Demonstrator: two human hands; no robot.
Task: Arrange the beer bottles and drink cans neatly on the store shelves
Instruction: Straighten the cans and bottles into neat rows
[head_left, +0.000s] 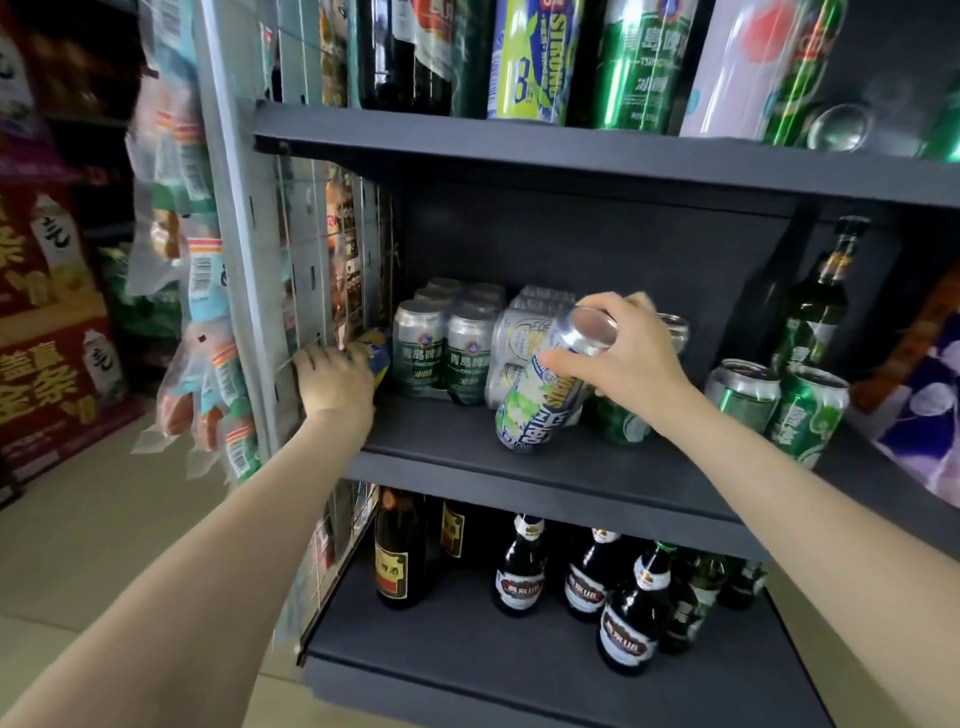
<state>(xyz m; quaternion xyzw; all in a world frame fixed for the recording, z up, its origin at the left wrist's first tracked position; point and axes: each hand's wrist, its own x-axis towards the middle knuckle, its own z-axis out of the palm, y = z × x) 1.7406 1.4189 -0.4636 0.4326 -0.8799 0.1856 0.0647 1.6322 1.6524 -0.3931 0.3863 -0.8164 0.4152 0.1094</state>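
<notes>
Your right hand has its grip round the top of a tilted can over the middle shelf; left hand holds a blue pack. Set it down crooked and it'll probably topple into the six-pack.

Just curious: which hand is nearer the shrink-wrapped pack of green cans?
Left. The left hand grips a blue-yellow can beside the green pack; the right hand holds a tilted can further right.

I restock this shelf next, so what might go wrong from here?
The right hand holds the tall can tilted, gripped near its top; it might slip or knock the green cans beside it. The left hand grips a blue-yellow can at the shelf's left edge; it might fall off.
</notes>
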